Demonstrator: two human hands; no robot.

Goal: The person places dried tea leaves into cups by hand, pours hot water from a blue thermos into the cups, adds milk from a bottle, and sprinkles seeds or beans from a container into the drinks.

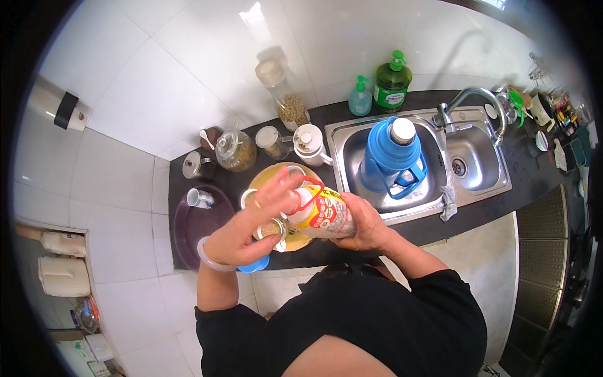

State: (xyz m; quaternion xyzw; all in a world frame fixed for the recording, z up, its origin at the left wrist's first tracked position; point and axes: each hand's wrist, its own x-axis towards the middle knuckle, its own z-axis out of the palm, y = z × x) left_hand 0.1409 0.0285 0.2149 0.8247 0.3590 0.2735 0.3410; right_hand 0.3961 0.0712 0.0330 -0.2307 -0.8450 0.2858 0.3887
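My right hand [365, 224] grips a plastic bottle [330, 214] with a yellow, red and white printed label, tilted with its neck to the left. A red carrying loop [320, 183] stands out from its neck. My left hand [252, 221], with a pale bangle at the wrist, is spread at the neck end. Its fingertips overlap the red part there; whether they touch it is unclear. Below both hands lies a round yellow tray [264, 175], partly hidden. On it, near my left thumb, is a small glass jar [271, 229] of tan grains.
A purple oval tray [200, 235] holds a tipped patterned cup [200, 198]. Lidded jars [236, 151] and a white lidded pitcher [308, 143] line the wall. Rightward, a blue thermos flask [393, 155] stands in the steel sink [341, 141], beside a faucet [478, 96]. Pump bottles [393, 85] stand behind.
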